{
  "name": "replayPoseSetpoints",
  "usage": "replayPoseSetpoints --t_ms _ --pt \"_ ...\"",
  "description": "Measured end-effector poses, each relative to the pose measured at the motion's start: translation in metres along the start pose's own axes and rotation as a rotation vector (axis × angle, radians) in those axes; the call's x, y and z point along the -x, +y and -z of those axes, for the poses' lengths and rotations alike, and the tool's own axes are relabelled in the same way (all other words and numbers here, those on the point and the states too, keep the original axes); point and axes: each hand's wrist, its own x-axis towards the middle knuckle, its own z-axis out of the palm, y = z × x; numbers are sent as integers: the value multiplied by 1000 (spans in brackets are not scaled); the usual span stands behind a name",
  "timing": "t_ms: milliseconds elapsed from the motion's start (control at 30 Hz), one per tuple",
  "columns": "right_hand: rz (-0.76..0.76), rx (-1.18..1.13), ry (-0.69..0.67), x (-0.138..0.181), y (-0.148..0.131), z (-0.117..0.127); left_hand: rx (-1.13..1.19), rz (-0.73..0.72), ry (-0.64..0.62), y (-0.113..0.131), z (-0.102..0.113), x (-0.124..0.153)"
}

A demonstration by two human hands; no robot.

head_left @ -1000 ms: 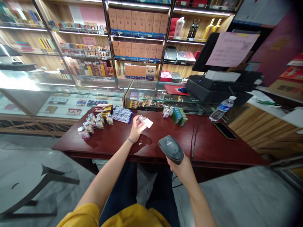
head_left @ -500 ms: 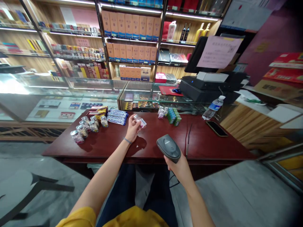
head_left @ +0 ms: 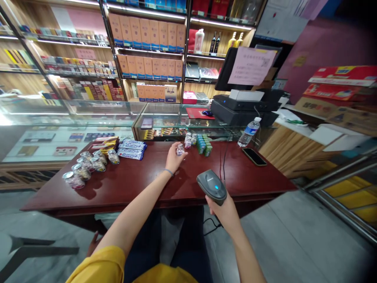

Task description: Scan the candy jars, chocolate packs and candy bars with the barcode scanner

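My left hand (head_left: pixel 174 158) is closed round a small clear jar (head_left: pixel 180 149) with pale and pink contents, over the dark red table. Just beyond it stand similar jars (head_left: pixel 187 140) beside several small green packs (head_left: pixel 203 144). My right hand (head_left: pixel 224 206) grips the handle of a dark grey barcode scanner (head_left: pixel 212 185), whose blue light is lit. At the left of the table are several lidded candy jars (head_left: pixel 81 171), with blue-and-white packets (head_left: pixel 131 149) and yellow-and-brown packets (head_left: pixel 109 145) behind them.
A water bottle (head_left: pixel 249 132) and a phone (head_left: pixel 254 156) are at the table's right. Behind the table runs a glass display counter (head_left: pixel 118 114), with a monitor (head_left: pixel 226 68) on its right part. A grey stool (head_left: pixel 35 249) stands on the floor at lower left.
My left hand has carried the jar right, closer to the standing jars and green packs. The scanner's blue light has come on. The view has turned slightly right.
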Motion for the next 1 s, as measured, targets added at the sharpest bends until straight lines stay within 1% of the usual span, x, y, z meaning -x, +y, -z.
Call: replayPoseSetpoints --t_ms 100,233,433,567,767,1000 --pt "8 3 19 -3 3 11 -31 -13 18 -10 -21 -7" --pt "1 10 24 -7 9 25 -37 30 -7 -25 -46 -18" --pt "-6 18 63 -14 24 39 -197 46 20 -39 -75 -34" --pt "-16 -21 75 -19 32 42 -294 42 -9 -49 -85 -42" --pt "-45 -14 70 -25 40 44 -378 37 15 -66 -96 -47" --pt "-55 3 47 -30 43 46 -378 24 34 -72 -97 -45"
